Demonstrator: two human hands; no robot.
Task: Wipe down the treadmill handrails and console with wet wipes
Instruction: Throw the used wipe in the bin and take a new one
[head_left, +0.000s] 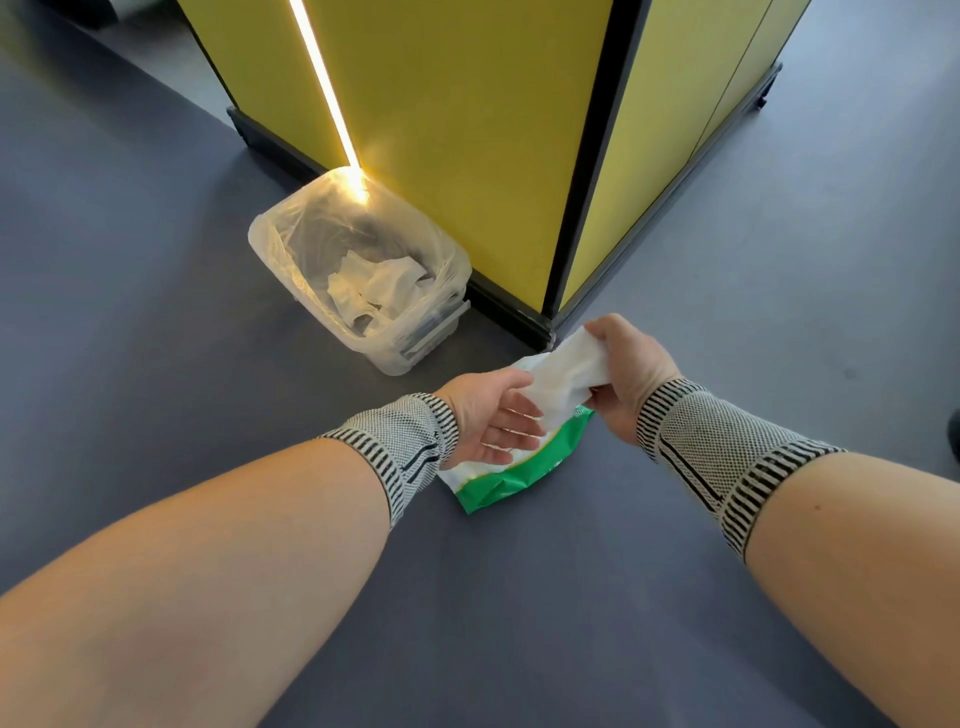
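Grey floor (208, 322) spreads wide on all sides, bounded ahead by a yellow pillar (467, 130) with a lined bin (358, 270) at its base. On the floor lies a green-and-white wipes pack (498, 478), long axis running near-left to far-right. The right hand (618, 369) has its grip curled round a white wipe (566, 374) above the pack. The left hand (488, 415) has its fingers straight, touching the wipe's near end.
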